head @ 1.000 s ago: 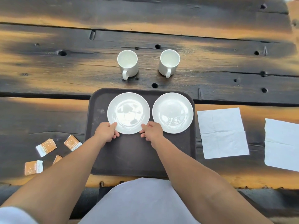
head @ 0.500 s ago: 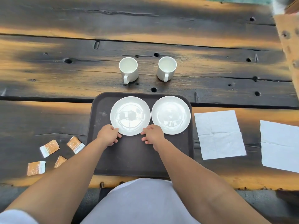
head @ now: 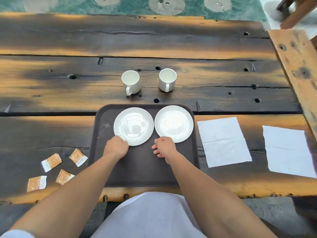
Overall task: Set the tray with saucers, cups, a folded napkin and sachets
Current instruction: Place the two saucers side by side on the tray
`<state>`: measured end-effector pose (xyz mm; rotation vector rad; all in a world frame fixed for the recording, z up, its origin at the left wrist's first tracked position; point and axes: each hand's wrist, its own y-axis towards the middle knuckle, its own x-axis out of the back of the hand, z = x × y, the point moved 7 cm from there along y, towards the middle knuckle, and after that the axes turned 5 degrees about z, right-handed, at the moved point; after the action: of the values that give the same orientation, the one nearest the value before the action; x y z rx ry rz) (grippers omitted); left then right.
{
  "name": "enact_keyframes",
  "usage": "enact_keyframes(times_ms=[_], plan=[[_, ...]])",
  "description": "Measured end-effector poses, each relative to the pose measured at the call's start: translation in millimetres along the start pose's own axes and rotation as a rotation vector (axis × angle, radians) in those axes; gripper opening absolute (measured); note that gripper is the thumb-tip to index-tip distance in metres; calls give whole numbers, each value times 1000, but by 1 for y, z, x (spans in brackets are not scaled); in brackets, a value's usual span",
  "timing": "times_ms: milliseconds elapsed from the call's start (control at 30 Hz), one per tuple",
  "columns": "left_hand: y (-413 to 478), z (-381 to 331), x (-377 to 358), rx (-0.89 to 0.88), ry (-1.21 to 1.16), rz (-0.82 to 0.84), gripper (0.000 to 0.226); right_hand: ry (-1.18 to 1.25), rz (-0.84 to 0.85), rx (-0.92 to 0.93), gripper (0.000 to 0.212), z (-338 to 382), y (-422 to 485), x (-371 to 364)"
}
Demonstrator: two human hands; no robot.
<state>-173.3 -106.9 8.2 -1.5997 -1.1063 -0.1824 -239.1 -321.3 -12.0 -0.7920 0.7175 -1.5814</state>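
Observation:
A dark brown tray (head: pixel 142 170) lies in front of me on the wooden table. Two white saucers sit side by side on its far half, the left saucer (head: pixel 133 126) and the right saucer (head: pixel 173 123). My left hand (head: pixel 116 146) has curled fingers on the near-left rim of the left saucer. My right hand (head: pixel 164 146) rests over the bare tray just below the right saucer, fingers loosely spread and holding nothing. Two white cups (head: pixel 130 81) (head: pixel 167 79) stand beyond the tray. Two unfolded white napkins (head: pixel 223 141) (head: pixel 288 150) lie to the right. Several orange sachets (head: pixel 51 162) lie to the left.
A light wooden plank or bench (head: pixel 298 66) runs along the table's right end. Beyond the table's far edge is a green patterned floor (head: pixel 77 4). The table's near edge is just past the tray, against my white apron (head: pixel 149 215).
My right hand has let go of the left saucer's rim and shifted right, below the right saucer. My left hand stays at the left saucer. The view has tilted up.

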Motion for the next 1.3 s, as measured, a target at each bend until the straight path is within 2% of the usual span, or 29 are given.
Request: enact_keyframes(times_ms=[167,467,933,1133,1300], plan=[[-7,-17,-14,-51,-8,23,19,-35,-54,23,18,0,-4,22],[-20,-64,-67,-192,-103,184,15,-37,-123,1,20,-18,-16,57],[-31,-112,-125,-350,113,368,17,60,-317,-79,15,-60,-58,123],[-42,-138,-130,-446,138,455,18,147,-430,-109,13,-76,-86,136],[-39,-146,-118,-474,122,459,17,111,-474,-110,9,-71,-88,135]])
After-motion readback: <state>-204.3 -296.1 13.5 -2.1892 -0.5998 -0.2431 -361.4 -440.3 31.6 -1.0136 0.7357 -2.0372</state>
